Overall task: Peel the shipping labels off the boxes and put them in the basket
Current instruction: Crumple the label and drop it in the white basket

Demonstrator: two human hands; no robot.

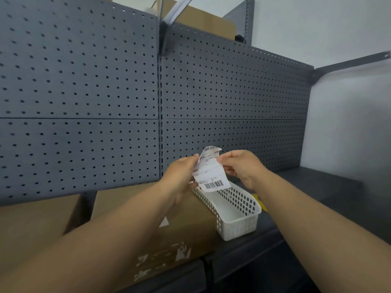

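Both hands up over the far end of the basket (239, 229), each pinching the label (211, 172).
- Left hand (182, 176): fingers curled, clamped on the label's left edge.
- Right hand (243, 168): thumb and fingers clamped on its right edge, near the top.
- Label: off the box, held in the air just above the basket's far rim, not inside. Top is folded over, and a barcode shows at each end. The bottom edge hangs just over the rim; can't tell if it touches.
- Basket: white, slotted walls, nothing visible inside. It sits on the dark shelf (317, 208).
- Box (179, 229): left of the basket, touching its long side. Torn white paper patches on the near face.
- Second box (36, 220): further left of the basket.
- Pegboard (84, 81): behind the basket.
- Yellow scrap (261, 203): just right of the basket; can't tell what it is.
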